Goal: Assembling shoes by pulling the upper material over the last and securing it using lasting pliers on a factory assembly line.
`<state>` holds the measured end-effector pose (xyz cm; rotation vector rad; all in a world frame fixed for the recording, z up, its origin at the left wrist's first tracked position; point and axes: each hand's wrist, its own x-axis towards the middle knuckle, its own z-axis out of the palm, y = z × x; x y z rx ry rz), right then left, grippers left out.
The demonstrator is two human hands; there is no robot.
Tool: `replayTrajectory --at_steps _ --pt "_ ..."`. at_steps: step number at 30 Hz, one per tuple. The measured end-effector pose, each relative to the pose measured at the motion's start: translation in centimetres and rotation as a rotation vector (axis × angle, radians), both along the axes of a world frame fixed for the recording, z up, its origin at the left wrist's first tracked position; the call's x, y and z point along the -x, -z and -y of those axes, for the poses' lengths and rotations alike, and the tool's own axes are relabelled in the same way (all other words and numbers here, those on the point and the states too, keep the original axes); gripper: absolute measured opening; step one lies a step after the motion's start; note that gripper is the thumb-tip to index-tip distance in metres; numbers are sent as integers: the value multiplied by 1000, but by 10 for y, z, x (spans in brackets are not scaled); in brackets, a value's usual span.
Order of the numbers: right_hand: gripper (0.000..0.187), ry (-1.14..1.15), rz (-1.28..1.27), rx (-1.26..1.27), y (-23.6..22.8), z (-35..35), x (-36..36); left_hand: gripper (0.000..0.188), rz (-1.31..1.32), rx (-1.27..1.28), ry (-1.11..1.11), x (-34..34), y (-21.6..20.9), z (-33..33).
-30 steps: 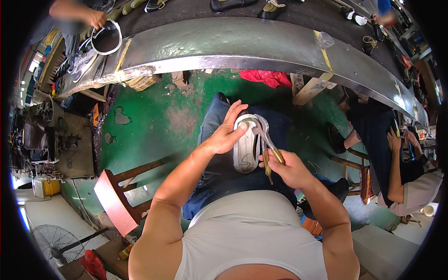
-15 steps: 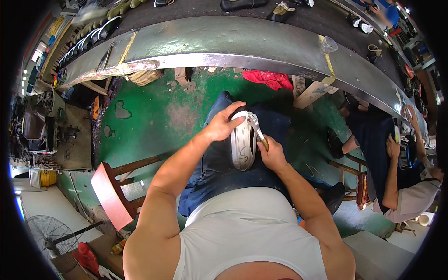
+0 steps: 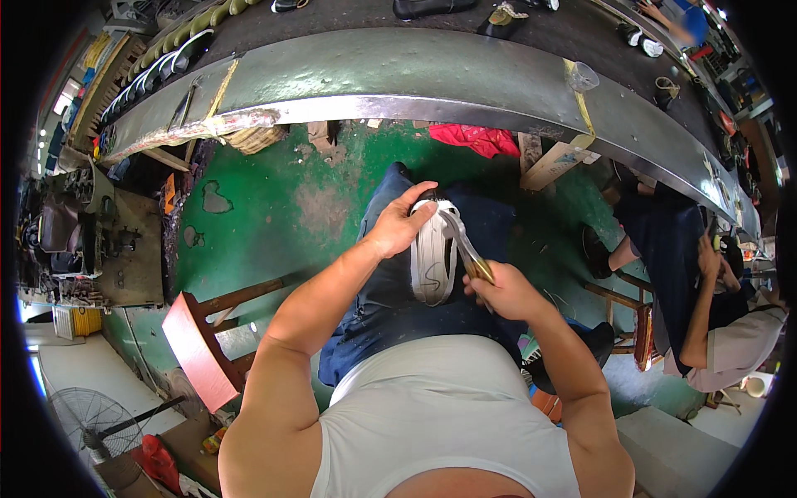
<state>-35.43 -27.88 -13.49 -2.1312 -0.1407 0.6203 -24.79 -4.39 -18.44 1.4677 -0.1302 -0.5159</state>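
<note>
A white shoe on its last lies bottom up along my thighs, its pale underside crossed by a dark pen mark near the heel end. My left hand grips the far, toe end, thumb on the underside and fingers round the dark tip. In my right hand is a pair of pincers with a curved silvery head and brass-coloured handles. Their head meets the shoe's upper right rim near my left thumb. The exact bite of the jaws is too small to make out.
A metal-edged bench spans the far side, with several shoes on its dark belt. A pink-topped stool stands left; a fan is at lower left. A co-worker sits at right. Red cloth lies under the bench.
My right hand has moved slightly right and nearer to me, its wrist turned, so more of the pincers shows. The white loop over the toe end is gone from sight. My left hand stays put.
</note>
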Motion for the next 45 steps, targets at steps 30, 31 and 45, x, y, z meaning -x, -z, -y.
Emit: replayTrajectory --at_steps 30,31,45 --pt "55 405 49 22 90 -24 -32 75 -234 -143 65 35 17 6" --pt "55 437 79 21 90 -23 -34 75 -240 -144 128 31 14 6" --pt "24 426 -297 -371 69 11 -46 40 -48 -277 334 18 43 2"
